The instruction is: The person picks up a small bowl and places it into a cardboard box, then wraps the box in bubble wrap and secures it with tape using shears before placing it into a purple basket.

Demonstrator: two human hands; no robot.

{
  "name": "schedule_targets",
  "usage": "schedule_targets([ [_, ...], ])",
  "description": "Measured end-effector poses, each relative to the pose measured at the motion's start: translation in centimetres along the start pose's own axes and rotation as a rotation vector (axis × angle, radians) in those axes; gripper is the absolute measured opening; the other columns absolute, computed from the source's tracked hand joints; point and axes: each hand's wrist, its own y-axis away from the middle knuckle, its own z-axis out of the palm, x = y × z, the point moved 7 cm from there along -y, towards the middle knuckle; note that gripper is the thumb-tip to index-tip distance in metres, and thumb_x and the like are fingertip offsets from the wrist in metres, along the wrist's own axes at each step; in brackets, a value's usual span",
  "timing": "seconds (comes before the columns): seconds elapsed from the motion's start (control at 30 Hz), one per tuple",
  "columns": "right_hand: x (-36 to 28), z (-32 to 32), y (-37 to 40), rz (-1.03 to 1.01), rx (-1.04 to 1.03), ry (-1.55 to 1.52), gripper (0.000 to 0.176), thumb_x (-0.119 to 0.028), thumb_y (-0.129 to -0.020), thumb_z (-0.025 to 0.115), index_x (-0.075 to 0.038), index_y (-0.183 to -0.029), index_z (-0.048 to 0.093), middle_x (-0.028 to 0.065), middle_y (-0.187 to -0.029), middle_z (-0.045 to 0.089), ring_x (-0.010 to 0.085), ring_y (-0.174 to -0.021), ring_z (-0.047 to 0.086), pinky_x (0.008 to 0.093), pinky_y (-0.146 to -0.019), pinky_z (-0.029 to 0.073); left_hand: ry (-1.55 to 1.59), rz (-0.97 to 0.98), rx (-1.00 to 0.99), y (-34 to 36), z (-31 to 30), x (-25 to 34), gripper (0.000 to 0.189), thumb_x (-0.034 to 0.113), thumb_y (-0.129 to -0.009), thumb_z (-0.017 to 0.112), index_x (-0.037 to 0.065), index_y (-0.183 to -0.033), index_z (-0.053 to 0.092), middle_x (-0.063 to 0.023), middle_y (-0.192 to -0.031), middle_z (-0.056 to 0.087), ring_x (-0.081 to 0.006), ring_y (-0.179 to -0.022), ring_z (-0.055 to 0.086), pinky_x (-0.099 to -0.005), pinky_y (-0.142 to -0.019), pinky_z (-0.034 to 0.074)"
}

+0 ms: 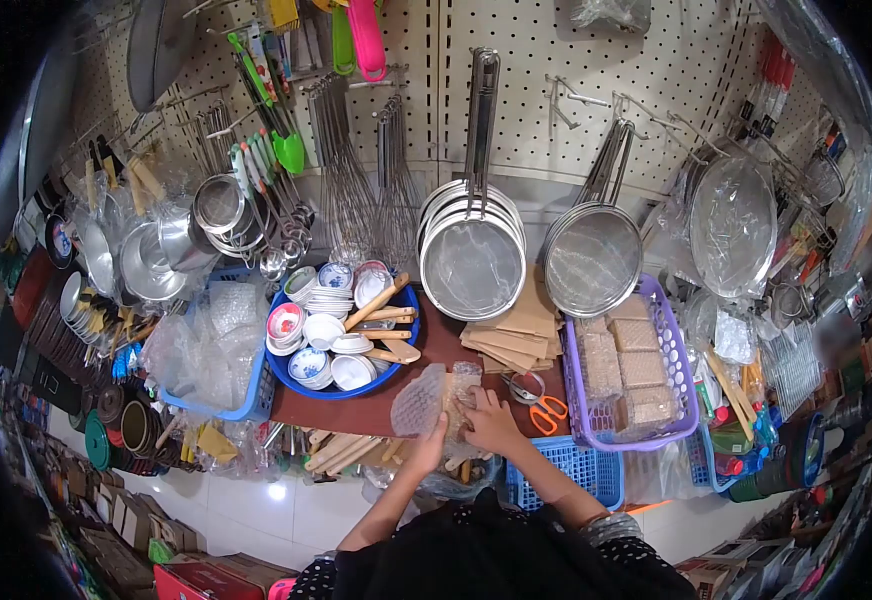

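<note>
A sheet of clear bubble wrap [416, 402] lies around a flat piece of brown cardboard [448, 388] at the front edge of the brown table. My left hand [430, 447] grips the bundle along its left side, with the loose flap of wrap spread out beyond the thumb. On the other side, my right hand [492, 422] has its fingers curled over the wrap, pressing it against the cardboard. Whatever may be inside the bundle is hidden. Orange-handled scissors [546, 412] rest on the table to the right of my right hand.
Behind my hands stands a blue basin [328, 394] of small bowls and wooden-handled tools. Flat brown cardboard pieces [504, 345] are stacked nearby. A purple basket [691, 400] holds wrapped bundles; a blue basket [256, 385] holds bubble wrap. Strainers [473, 268] hang above the table.
</note>
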Motion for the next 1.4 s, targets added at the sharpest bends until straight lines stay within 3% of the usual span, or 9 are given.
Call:
schedule_targets([
  [0.37, 2.4, 1.2, -2.5, -0.016, -0.105, -0.19, 0.042, -0.037, -0.081, 0.057, -0.021, -0.12, 0.064, 0.0085, -0.126, 0.048, 0.0255, -0.12, 0.044, 0.0534, -0.088, 0.043, -0.489, 0.422, 0.071, -0.5, 1.5, 1.0, 0.08, -0.005, -0.075, 0.055, -0.009, -0.145, 0.016, -0.0306, -0.15, 0.02, -0.046, -0.141, 0.017, -0.0449, -0.115, 0.018],
  [0.5, 5.4, 1.7, -5.5, 0.192, -0.146, -0.425, 0.034, -0.029, -0.08, 0.062, -0.004, -0.103, 0.062, 0.0183, -0.113, 0.055, 0.0348, -0.108, 0.054, 0.0462, -0.086, 0.046, -0.418, 0.366, 0.038, -0.4, 1.2, 1.4, 0.084, -0.011, -0.067, 0.051, -0.009, -0.145, 0.019, -0.0304, -0.15, 0.021, -0.0434, -0.142, 0.015, -0.0427, -0.116, 0.017],
  [0.53, 7.2, 3.2, -6.6, 0.022, 0.293, -0.449, 0.031, -0.014, -0.076, 0.066, -0.001, -0.102, 0.057, 0.0201, -0.106, 0.058, 0.0373, -0.1, 0.058, 0.0415, -0.083, 0.047, -0.424, 0.361, 0.037, -0.6, 1.2, 1.2, 0.083, -0.011, -0.068, 0.05, -0.009, -0.145, 0.019, -0.0305, -0.15, 0.021, -0.0429, -0.142, 0.015, -0.0423, -0.116, 0.017],
  [0.6, 6.8, 1.2, -7.3, 0.005, 0.511, -0.6, 0.038, -0.005, -0.073, 0.064, -0.002, -0.11, 0.055, 0.019, -0.104, 0.061, 0.0361, -0.1, 0.06, 0.0415, -0.083, 0.048, -0.412, 0.35, 0.035, -0.6, 1.1, 1.2, 0.082, -0.013, -0.068, 0.047, -0.008, -0.145, 0.02, -0.0298, -0.151, 0.02, -0.0419, -0.143, 0.015, -0.0412, -0.116, 0.016],
  [0.83, 7.0, -0.3, -10.4, -0.048, 0.314, -0.901, 0.04, 0.006, -0.077, 0.065, -0.002, -0.115, 0.059, 0.0089, -0.098, 0.064, 0.0132, -0.086, 0.061, 0.0263, -0.073, 0.05, -0.394, 0.363, 0.061, -0.3, 1.2, 1.1, 0.081, -0.013, -0.068, 0.046, -0.01, -0.145, 0.021, -0.0306, -0.15, 0.021, -0.0418, -0.143, 0.015, -0.0409, -0.116, 0.015],
  [0.97, 8.7, -3.8, -7.6, 0.203, 0.679, -1.153, 0.013, 0.001, -0.089, 0.058, 0.0, -0.102, 0.061, 0.0065, -0.088, 0.066, 0.0127, -0.073, 0.064, 0.0269, -0.065, 0.053, -0.387, 0.342, 0.057, 0.1, 1.2, 2.5, 0.079, -0.011, -0.069, 0.047, -0.011, -0.144, 0.022, -0.032, -0.149, 0.022, -0.0432, -0.142, 0.016, -0.0419, -0.116, 0.016],
  [1.13, 6.6, -1.4, -2.9, 0.601, 0.113, -1.066, 0.07, -0.074, -0.082, 0.046, -0.006, -0.09, 0.061, 0.004, -0.078, 0.062, 0.0142, -0.067, 0.062, 0.0249, -0.056, 0.045, -0.385, 0.399, 0.064, -0.2, 1.3, 1.8, 0.082, -0.01, -0.069, 0.051, -0.009, -0.145, 0.02, -0.0315, -0.15, 0.02, -0.0432, -0.142, 0.015, -0.0422, -0.116, 0.015],
  [1.23, 6.0, 1.0, -1.8, 0.558, -0.039, -0.69, 0.075, -0.078, -0.077, 0.049, -0.005, -0.088, 0.062, 0.0028, -0.077, 0.057, 0.0139, -0.063, 0.055, 0.0288, -0.059, 0.046, -0.422, 0.43, 0.051, -0.5, 1.4, 1.4, 0.081, -0.009, -0.07, 0.053, -0.008, -0.145, 0.022, -0.031, -0.15, 0.021, -0.0442, -0.142, 0.015, -0.0426, -0.116, 0.016],
  [1.4, 2.6, 0.2, -0.9, 0.726, -0.051, -1.176, 0.073, -0.074, -0.078, 0.055, -0.003, -0.094, 0.063, 0.0006, -0.078, 0.057, 0.0137, -0.067, 0.054, 0.03, -0.064, 0.049, -0.421, 0.387, 0.075, 0.0, 1.5, 2.5, 0.071, -0.008, -0.074, 0.051, -0.007, -0.142, 0.031, -0.0306, -0.148, 0.026, -0.0467, -0.14, 0.017, -0.0445, -0.114, 0.02],
])
